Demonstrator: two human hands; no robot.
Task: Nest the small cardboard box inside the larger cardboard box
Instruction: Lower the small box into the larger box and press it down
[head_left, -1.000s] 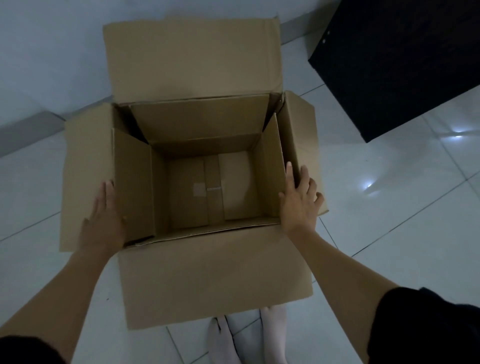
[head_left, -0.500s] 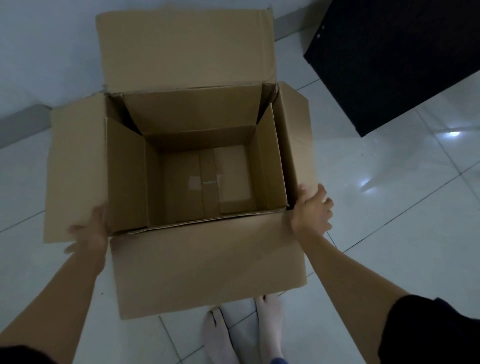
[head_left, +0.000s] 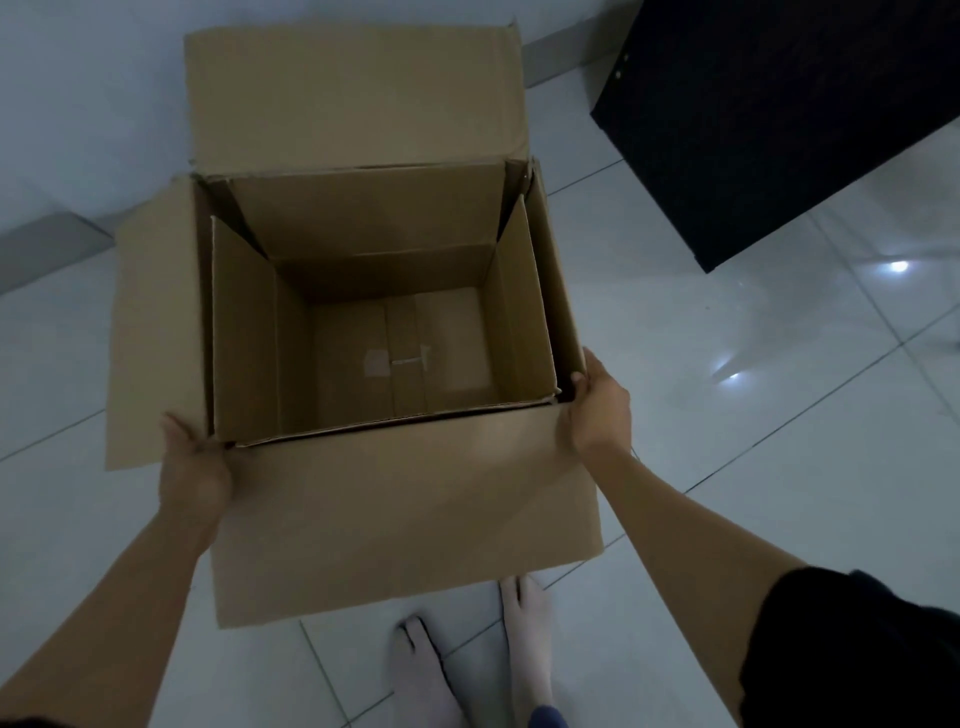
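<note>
The larger cardboard box (head_left: 405, 514) stands on the tiled floor with all its flaps spread outward. The small cardboard box (head_left: 244, 332) sits inside it, open at the top, with its taped bottom visible and nothing in it. My left hand (head_left: 192, 467) grips the larger box at its near left corner, thumb on top and fingers hidden under the flap. At the near right corner, my right hand (head_left: 597, 405) holds the edge where the right flap meets the near flap, its fingertips tucked behind the cardboard.
A black piece of furniture (head_left: 779, 130) stands on the floor at the upper right. A pale wall with a grey skirting board (head_left: 52, 244) runs behind the boxes. My bare feet (head_left: 524, 639) are just below the near flap.
Both hands slid off the side flaps and came down to the near corners of the larger box, where they now grip it. The boxes sit slightly nearer in view.
</note>
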